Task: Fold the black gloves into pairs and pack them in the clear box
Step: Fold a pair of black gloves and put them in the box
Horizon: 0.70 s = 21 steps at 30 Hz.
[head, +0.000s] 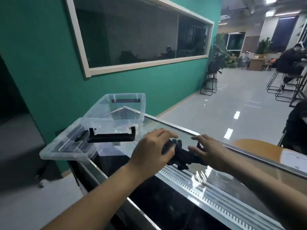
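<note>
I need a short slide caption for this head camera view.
Both hands press black gloves on a glass counter beside the empty clear box.

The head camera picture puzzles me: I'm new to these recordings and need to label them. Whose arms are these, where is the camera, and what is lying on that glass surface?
There is no machine here. A person wears one wide-angle camera on the head, looking forward and down, so the two bare arms reaching in from the bottom are that person's own. The left hand and right hand are both on a small heap of black gloves, which lies on a glass counter top. The left hand's fingers curl over the gloves; the right hand lies flat with fingers spread. Whether either hand actually grips is hard to tell. To the left stands an open clear box with black handles; nothing shows inside it. Its clear lid lies beside it, jutting over the counter's edge. The room behind is only background.
</note>
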Each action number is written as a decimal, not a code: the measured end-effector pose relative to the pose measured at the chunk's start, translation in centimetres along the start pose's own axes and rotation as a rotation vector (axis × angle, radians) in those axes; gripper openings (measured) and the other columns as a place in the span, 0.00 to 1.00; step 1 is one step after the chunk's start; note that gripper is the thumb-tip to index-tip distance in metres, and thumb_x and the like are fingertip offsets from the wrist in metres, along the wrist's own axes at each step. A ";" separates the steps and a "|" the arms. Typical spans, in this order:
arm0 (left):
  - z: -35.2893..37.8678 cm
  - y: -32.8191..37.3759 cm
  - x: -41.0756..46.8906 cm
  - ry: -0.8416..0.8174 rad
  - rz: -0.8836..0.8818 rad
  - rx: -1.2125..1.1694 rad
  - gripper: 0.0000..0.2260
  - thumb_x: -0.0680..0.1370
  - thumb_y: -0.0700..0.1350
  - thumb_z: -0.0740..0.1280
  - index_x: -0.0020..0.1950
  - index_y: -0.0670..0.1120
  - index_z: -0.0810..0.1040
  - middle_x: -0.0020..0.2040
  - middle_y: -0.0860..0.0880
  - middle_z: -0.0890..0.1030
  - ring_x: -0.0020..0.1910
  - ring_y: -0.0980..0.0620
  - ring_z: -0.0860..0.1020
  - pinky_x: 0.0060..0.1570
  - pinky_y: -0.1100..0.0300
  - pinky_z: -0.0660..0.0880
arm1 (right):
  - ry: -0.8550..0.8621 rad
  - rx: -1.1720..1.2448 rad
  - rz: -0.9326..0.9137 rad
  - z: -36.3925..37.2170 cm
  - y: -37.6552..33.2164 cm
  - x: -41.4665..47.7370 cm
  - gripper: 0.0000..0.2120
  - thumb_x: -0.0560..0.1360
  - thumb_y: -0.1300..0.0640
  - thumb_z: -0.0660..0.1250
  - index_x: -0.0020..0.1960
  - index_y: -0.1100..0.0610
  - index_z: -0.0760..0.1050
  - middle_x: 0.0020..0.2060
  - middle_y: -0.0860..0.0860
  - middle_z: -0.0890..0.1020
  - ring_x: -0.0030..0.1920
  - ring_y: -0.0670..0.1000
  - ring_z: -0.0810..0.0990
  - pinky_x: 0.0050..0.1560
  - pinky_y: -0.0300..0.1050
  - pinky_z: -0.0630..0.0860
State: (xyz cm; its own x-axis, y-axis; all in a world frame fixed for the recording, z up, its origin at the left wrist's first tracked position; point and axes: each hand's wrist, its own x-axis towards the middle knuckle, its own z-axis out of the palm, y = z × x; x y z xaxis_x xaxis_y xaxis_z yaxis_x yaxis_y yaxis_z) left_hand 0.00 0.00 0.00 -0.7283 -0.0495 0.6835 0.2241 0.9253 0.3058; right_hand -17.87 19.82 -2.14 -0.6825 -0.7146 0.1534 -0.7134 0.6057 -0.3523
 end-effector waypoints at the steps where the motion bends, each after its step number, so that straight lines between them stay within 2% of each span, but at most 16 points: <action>1: 1.1 0.3 -0.4 -0.014 -0.020 -0.021 0.11 0.80 0.44 0.72 0.62 0.50 0.83 0.57 0.54 0.84 0.57 0.53 0.83 0.60 0.52 0.81 | 0.035 -0.004 0.004 0.2 0.6 -0.3 0.31 0.80 0.29 0.58 0.75 0.46 0.72 0.68 0.49 0.78 0.62 0.51 0.78 0.62 0.48 0.75; 5: 5.4 1.1 -2.4 -0.095 -0.140 -0.039 0.11 0.81 0.49 0.69 0.63 0.52 0.82 0.58 0.57 0.83 0.59 0.56 0.81 0.63 0.52 0.79 | 0.062 -0.033 0.008 0.9 2.0 -1.9 0.14 0.84 0.44 0.65 0.67 0.49 0.77 0.60 0.48 0.79 0.61 0.52 0.78 0.55 0.46 0.73; 8: 7.9 1.4 -3.2 -0.146 -0.206 -0.043 0.12 0.81 0.52 0.67 0.64 0.54 0.82 0.60 0.59 0.82 0.61 0.59 0.79 0.66 0.53 0.77 | 0.127 0.005 0.045 1.9 2.6 -2.2 0.11 0.84 0.48 0.67 0.64 0.49 0.79 0.58 0.47 0.80 0.59 0.51 0.79 0.50 0.44 0.69; 12: 10.6 2.0 -4.3 -0.175 -0.253 -0.050 0.12 0.82 0.53 0.66 0.64 0.54 0.82 0.59 0.60 0.81 0.60 0.58 0.78 0.65 0.53 0.75 | 0.201 0.062 0.093 4.4 3.8 -2.2 0.16 0.81 0.42 0.69 0.64 0.48 0.78 0.54 0.46 0.81 0.56 0.50 0.79 0.52 0.46 0.74; 14: 11.1 1.6 -4.6 -0.185 -0.265 -0.054 0.12 0.82 0.52 0.66 0.63 0.54 0.82 0.59 0.60 0.81 0.60 0.58 0.78 0.65 0.52 0.75 | 0.234 0.078 0.096 5.5 4.3 -2.0 0.20 0.78 0.36 0.69 0.61 0.48 0.79 0.51 0.44 0.81 0.53 0.50 0.79 0.53 0.49 0.78; 17: 11.2 0.9 -4.9 -0.167 -0.292 -0.059 0.11 0.81 0.53 0.65 0.61 0.56 0.82 0.57 0.62 0.81 0.59 0.60 0.77 0.64 0.53 0.76 | 0.264 0.063 0.115 6.0 4.3 -1.3 0.24 0.75 0.27 0.64 0.54 0.47 0.79 0.46 0.43 0.80 0.48 0.48 0.78 0.49 0.49 0.79; 19: 11.1 0.7 -5.2 -0.150 -0.316 -0.087 0.10 0.81 0.52 0.65 0.59 0.56 0.82 0.56 0.62 0.80 0.59 0.60 0.77 0.63 0.54 0.77 | 0.286 0.069 0.112 6.3 4.3 -1.1 0.24 0.75 0.27 0.64 0.51 0.47 0.79 0.45 0.43 0.80 0.48 0.48 0.77 0.49 0.49 0.79; 21: 11.0 0.8 -5.6 -0.129 -0.336 -0.134 0.08 0.81 0.50 0.66 0.58 0.55 0.83 0.55 0.62 0.81 0.59 0.59 0.78 0.61 0.57 0.78 | 0.295 0.086 0.096 6.5 4.4 -1.1 0.18 0.77 0.33 0.67 0.51 0.47 0.79 0.46 0.44 0.80 0.48 0.49 0.77 0.49 0.50 0.79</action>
State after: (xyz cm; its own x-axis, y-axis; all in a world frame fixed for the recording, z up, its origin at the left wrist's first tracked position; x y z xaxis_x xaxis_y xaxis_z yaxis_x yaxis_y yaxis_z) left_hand -2.89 5.15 -10.84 -0.8493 -0.2858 0.4438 0.0354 0.8080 0.5881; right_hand -19.19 20.98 -9.88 -0.7719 -0.5155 0.3722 -0.6358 0.6248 -0.4532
